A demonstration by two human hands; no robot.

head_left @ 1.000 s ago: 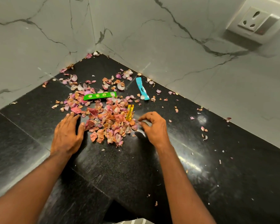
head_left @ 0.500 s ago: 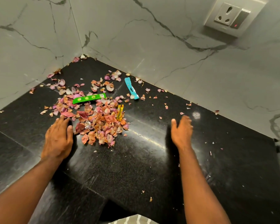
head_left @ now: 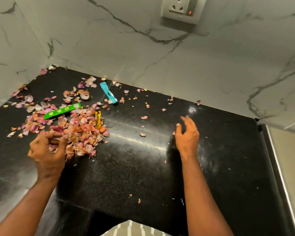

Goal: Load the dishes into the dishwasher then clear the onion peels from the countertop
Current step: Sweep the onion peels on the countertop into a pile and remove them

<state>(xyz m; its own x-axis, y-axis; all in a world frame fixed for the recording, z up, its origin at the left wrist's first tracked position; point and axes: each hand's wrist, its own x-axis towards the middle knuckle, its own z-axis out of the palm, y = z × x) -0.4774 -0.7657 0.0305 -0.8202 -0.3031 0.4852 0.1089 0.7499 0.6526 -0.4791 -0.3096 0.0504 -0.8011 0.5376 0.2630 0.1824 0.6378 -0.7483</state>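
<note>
black stone countertop, onion peels heaped and scattered, green wrapper, blue wrapper, yellow wrapper

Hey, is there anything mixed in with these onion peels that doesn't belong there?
Yes. Three wrappers lie among the onion peels on the black counter: a green one on the heap, a small yellow one at its right edge, and a blue one nearer the wall.

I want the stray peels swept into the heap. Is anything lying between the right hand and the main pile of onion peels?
No real obstacle shows. Between the right hand and the pile of onion peels lies bare black countertop with only a few loose peels. A yellow wrapper rests at the pile's right edge.
</note>
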